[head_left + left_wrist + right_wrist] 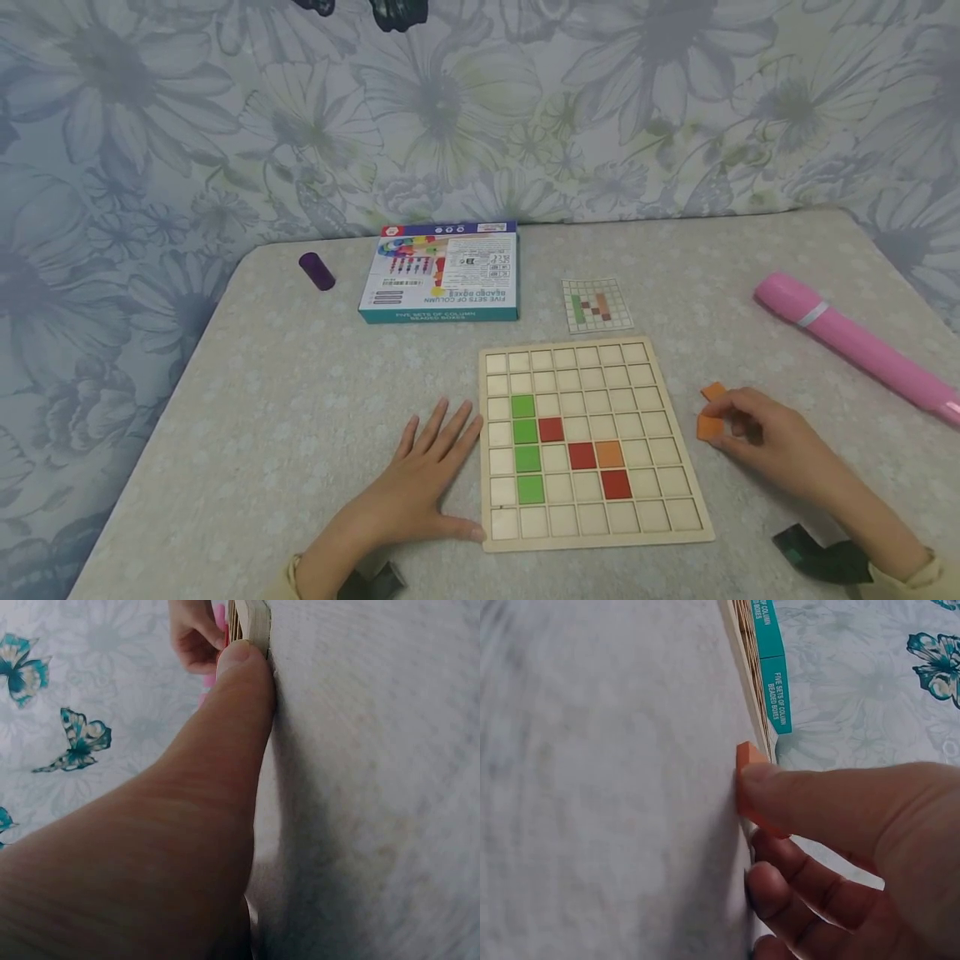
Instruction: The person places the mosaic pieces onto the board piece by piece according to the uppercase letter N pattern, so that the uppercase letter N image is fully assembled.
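Observation:
A wooden grid board (600, 546) lies flat on the table. In its cells sit a column of several green tiles (529, 490), three red tiles (582, 456) on a diagonal, and one orange tile (610, 454). My left hand (416, 492) rests palm down with spread fingers; its thumb (238, 656) touches the board's left edge. Right of the board, my right hand (772, 437) pinches an orange square tile (748, 754) between thumb and fingers, close to the tabletop. Another orange tile (712, 390) lies just behind it, partly covered by the fingers.
A small pattern card (597, 306) with a coloured grid lies behind the board. Farther left are a boxed toy set (442, 279) and a purple cylinder (317, 272). A pink roll (855, 346) lies at the right. Flower-patterned fabric (480, 108) rises behind the table (225, 400).

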Tool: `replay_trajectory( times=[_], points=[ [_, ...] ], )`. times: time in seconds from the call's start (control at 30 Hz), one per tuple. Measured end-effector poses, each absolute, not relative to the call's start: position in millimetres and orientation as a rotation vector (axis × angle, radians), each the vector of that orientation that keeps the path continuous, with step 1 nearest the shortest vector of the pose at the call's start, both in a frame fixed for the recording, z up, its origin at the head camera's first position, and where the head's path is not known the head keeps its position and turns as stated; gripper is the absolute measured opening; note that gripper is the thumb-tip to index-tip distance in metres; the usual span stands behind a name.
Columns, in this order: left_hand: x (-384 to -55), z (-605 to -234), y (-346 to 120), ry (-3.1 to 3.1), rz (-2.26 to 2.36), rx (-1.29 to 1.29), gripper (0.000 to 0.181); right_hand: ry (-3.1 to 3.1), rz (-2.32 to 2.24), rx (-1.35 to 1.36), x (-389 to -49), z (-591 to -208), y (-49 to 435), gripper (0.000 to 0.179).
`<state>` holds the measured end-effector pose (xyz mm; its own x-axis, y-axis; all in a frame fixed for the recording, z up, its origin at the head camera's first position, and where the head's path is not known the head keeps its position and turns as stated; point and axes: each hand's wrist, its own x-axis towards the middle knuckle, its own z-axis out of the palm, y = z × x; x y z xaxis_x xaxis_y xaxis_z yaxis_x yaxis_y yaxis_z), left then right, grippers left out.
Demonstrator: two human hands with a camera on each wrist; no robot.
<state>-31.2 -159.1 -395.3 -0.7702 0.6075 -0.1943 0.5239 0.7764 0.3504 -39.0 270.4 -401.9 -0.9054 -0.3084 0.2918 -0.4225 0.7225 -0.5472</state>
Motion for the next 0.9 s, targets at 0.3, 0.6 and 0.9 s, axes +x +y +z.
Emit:
replay_trajectory(
  times=[0.3, 0.6, 0.9],
  points=[
    [-31, -396, -160, 2.675, 0.406, 0.880, 0.117, -2.743, 0.935, 0.546, -39, -401, 269, 0.037],
    [-31, -395, -160, 2.677, 0.404, 0.880, 0.117, -2.786, 1.049, 0.406, -41, -393, 269, 0.021],
    [-31, -397, -161, 2.672, 0.405, 0.883, 0.117, -2.741, 1.468, 0.417, -58, -376, 242, 0.011]
  ],
)
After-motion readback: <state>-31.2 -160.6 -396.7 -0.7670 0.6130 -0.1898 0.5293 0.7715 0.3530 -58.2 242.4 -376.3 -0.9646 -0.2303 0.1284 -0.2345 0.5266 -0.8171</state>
